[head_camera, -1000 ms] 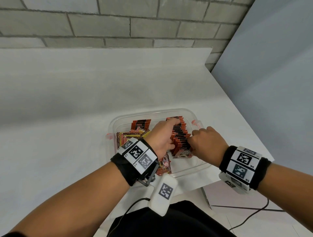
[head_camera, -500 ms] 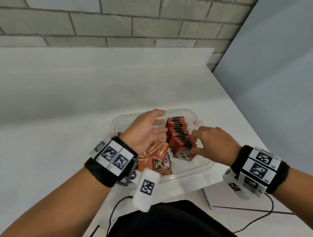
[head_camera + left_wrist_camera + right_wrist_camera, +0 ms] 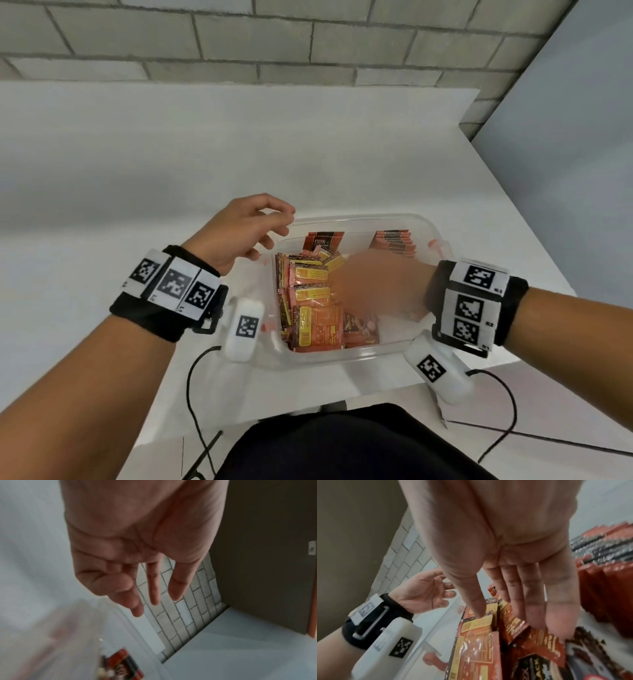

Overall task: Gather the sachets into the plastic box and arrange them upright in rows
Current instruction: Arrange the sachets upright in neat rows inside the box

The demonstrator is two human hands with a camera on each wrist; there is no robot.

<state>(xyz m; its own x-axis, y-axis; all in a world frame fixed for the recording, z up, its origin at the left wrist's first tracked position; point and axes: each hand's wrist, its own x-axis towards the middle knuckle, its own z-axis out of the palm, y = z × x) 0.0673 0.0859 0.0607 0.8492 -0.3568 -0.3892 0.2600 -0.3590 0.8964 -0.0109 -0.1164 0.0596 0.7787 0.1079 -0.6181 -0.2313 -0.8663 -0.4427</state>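
White table (image 3: 171,171) by a brick wall (image 3: 308,41) — box (image 3: 342,356) near its front edge; left hand (image 3: 239,233) and right hand (image 3: 376,287) loose, holding nothing.

Orange-red sachets (image 3: 317,313) with yellow label panels are seen in the clear plastic box (image 3: 342,358); at its 1 o'clock corner, a row (image 3: 394,241) is banded red and black. Black wristbands (image 3: 156,313) carry white panels with black square codes. Red clips (image 3: 435,244), seemingly, are blurred.
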